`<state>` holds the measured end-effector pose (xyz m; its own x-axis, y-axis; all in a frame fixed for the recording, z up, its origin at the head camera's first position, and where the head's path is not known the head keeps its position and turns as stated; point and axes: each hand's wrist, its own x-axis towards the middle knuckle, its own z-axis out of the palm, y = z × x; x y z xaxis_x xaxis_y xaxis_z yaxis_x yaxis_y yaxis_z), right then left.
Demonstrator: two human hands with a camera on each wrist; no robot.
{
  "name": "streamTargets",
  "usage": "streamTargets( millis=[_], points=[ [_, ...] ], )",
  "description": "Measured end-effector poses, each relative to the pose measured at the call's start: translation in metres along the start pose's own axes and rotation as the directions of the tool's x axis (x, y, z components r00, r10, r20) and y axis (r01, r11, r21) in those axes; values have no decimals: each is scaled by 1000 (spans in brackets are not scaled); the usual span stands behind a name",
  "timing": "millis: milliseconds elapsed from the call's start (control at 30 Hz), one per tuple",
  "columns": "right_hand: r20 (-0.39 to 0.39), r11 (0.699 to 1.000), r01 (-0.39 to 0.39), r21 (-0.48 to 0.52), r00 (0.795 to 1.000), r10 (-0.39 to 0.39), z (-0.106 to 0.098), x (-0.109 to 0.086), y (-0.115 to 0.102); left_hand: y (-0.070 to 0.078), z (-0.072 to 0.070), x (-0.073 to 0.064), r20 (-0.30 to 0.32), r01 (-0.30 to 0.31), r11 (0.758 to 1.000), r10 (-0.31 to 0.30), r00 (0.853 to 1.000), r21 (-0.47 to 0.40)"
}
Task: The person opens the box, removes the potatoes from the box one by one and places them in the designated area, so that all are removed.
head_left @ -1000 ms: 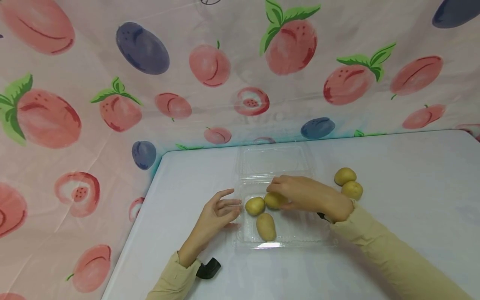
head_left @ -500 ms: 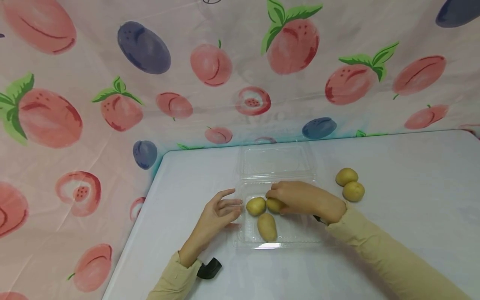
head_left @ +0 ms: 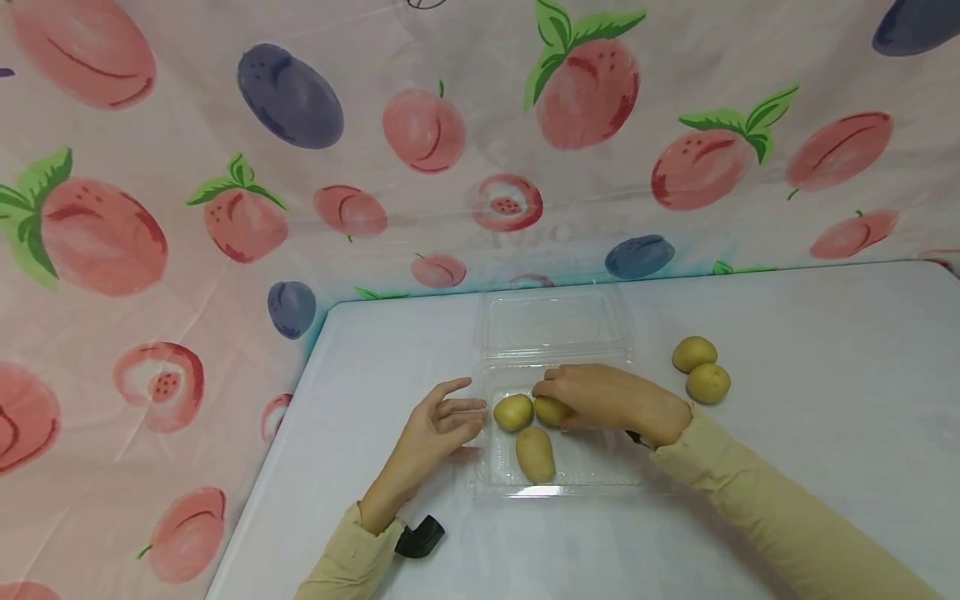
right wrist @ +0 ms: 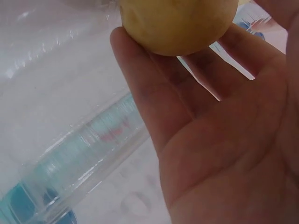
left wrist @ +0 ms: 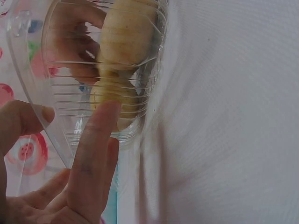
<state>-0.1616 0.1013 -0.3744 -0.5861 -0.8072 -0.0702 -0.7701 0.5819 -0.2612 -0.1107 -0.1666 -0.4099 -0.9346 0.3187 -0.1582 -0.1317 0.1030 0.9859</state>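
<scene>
My right hand grips a potato inside the clear container, just beside two loose potatoes. My left hand, fingers relaxed and extended, is at the container's left wall. Two outer potatoes sit right of the container.

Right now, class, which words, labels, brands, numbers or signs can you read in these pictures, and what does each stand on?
Readable text: none.
Fruit-print cloth: faint grey marks low in the middle may be lettering, but are too faint to read.
Cloth's top edge: a dark curved outline, cut off by the picture, cannot be identified.
Potatoes and clear box: no writing visible.
</scene>
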Motion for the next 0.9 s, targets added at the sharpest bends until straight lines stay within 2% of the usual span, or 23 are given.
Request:
streamTargets(
  millis=[233,533,900],
  points=[
    [18,1000,2,27,1000,-3,-1,0,0,0,0,0,2,1,1000,-1,1000,0],
    [4,1000,5,16,1000,-5,-1,2,0,0,0,0,-4,-1,1000,1,1000,6],
    [-5,1000,-6,21,1000,6,-11,-2,4,-1,0,0,-10,7,1000,-7,1000,3]
  ],
)
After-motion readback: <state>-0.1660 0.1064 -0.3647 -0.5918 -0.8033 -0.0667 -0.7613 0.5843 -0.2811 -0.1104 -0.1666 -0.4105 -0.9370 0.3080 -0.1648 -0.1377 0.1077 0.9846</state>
